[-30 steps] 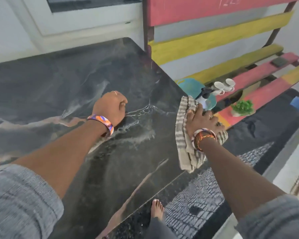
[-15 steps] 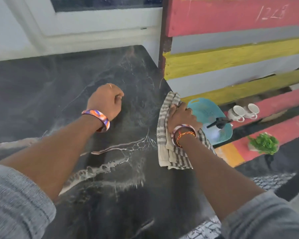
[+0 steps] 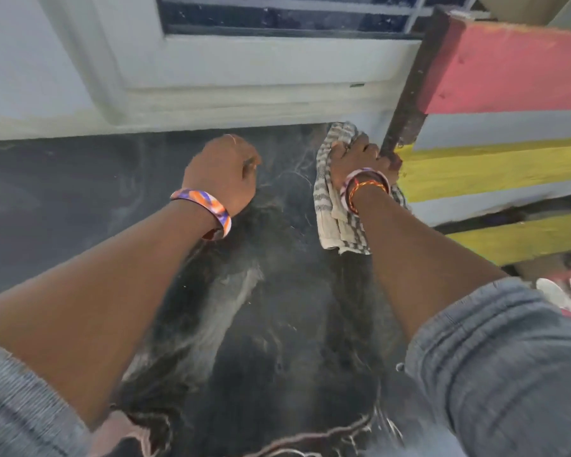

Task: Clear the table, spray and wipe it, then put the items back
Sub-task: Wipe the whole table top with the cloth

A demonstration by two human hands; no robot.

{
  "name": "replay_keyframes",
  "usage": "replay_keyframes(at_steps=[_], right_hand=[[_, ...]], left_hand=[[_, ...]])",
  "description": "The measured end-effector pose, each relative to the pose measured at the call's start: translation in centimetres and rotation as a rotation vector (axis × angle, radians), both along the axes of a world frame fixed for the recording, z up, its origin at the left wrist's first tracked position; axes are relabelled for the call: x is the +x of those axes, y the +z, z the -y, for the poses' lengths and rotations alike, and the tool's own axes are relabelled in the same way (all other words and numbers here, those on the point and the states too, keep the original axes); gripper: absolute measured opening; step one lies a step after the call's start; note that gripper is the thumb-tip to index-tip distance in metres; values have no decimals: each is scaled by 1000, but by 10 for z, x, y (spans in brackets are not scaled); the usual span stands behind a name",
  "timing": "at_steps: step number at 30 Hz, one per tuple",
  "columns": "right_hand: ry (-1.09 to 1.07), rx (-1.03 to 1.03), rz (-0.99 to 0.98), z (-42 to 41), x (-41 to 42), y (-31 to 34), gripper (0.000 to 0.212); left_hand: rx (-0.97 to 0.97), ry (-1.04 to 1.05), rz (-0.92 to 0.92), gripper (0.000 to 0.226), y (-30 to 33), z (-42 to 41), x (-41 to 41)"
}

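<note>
The dark marble table (image 3: 63, 199) fills most of the view and shows pale wet streaks. My right hand (image 3: 360, 156) presses a grey-and-white striped cloth (image 3: 333, 209) onto the table's far right corner, close to the wall. The cloth trails back under my wrist. My left hand (image 3: 221, 173) rests as a closed fist on the tabletop to the left of the cloth, with nothing in it. Both wrists wear bangles.
A white wall with a window frame (image 3: 244, 70) runs along the table's far edge. A bench of red and yellow slats (image 3: 495, 173) stands against the table's right side. Two white cups (image 3: 564, 291) show at the right edge, partly behind my sleeve.
My right hand has slid the cloth along the table's right edge up to the far corner. My left fist has moved farther up the table. The basket, spray bottle and plant have left the view.
</note>
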State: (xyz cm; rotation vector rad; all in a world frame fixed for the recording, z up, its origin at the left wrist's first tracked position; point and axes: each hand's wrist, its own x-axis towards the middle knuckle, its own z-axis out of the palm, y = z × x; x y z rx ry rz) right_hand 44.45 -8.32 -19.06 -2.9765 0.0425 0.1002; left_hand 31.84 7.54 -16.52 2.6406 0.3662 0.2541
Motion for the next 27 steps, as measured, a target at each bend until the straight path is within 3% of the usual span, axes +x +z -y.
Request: replay_keyframes(at_steps=[9, 18, 23, 27], right_hand=[[418, -97, -111, -42, -14, 4, 55], [954, -133, -48, -87, -161, 5, 53], [923, -203, 23, -45, -223, 6, 50], [589, -163, -70, 22, -229, 11, 52]], left_hand=[[69, 138, -75, 46, -6, -64, -50], [137, 279, -117, 44, 3, -42, -143], [136, 260, -165, 43, 13, 5, -198], [137, 202, -193, 46, 22, 27, -234]])
